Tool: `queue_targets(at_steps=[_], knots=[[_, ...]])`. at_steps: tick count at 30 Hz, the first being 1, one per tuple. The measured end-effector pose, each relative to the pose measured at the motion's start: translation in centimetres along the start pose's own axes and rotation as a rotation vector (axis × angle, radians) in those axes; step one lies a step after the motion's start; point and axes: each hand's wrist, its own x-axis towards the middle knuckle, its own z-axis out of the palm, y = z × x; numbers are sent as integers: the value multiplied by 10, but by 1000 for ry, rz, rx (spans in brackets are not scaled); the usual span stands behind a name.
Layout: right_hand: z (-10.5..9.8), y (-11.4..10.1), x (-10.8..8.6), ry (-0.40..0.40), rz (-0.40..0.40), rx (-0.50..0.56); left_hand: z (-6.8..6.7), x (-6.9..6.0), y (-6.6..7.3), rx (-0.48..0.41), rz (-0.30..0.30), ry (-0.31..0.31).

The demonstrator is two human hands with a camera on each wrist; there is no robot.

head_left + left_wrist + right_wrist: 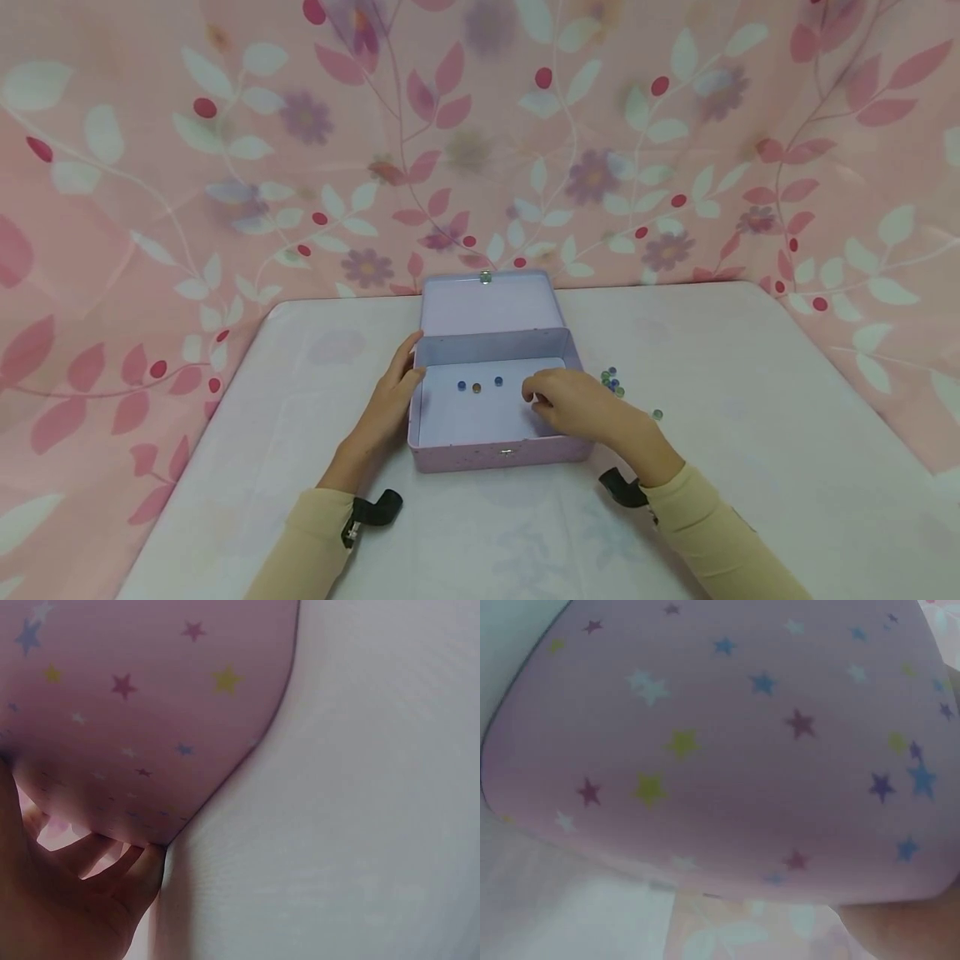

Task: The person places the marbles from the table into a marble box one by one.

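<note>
An open lilac tin box [501,456] stands on the table, its lid [491,306] tilted back. Inside lie two blue marbles [461,386] [498,381] and an amber marble [476,388]. My left hand [390,400] grips the box's left side, thumb by the rim; the left wrist view shows those fingers [112,862] against the star-printed wall [150,697]. Over the right part of the box is my right hand [581,406], fingers bent downward; whether they pinch anything is hidden. Star-printed wall [727,765] fills most of the right wrist view, with a bit of hand [907,922] at its lower right.
Several green and blue marbles [615,384] lie on the white-covered table [750,400] just right of the box, with a single green marble [657,414] nearer the right forearm. A pink floral cloth [480,150] hangs behind the table.
</note>
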Motion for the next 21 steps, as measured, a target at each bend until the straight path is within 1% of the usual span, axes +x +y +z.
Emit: queue_targets(at_steps=[3, 7, 11, 15, 19, 21], knots=[[-7, 2, -2, -10, 17, 61, 0, -1, 0, -4, -8, 5], [-19, 9, -4, 38, -8, 106, 0, 0, 0, -3, -9, 7], [-29, 15, -7, 100, -18, 99, -1, 0, 0, 1, -5, 2], [-37, 23, -11, 162, 7, 82, -1, 0, 1, 3, -4, 0], [-44, 35, -15, 214, 50, 59, 0, 0, 1, 2, -15, 4], [-47, 42, -18, 215, 85, 47, 0, -1, 1, -1, -20, 4]])
